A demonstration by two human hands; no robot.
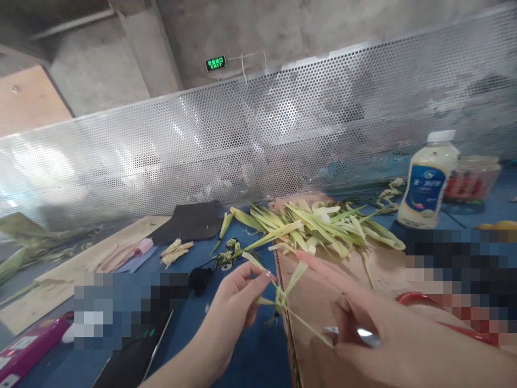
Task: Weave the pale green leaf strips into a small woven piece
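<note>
My left hand (236,304) pinches pale green corn husk strips between thumb and fingers. These strips run into a small knotted husk piece (279,297), which hangs in the air over the edge of the wooden board (319,323). A thin strand leads from the knot to my right hand (363,310), whose thumb and bent fingers close on its end while the index finger stretches toward the husk pile. Partly hidden behind my right hand are scissors with red handles (416,297). Beyond both hands, a heap of loose husk strips (311,223) covers the board's far end.
A white-capped bottle (426,186) and a clear jar (472,180) stand at the right. Small husk bundles (176,252), a dark sheet (186,222) and a purple object (34,347) lie on the blue table at the left. A perforated metal screen (258,140) closes off the back.
</note>
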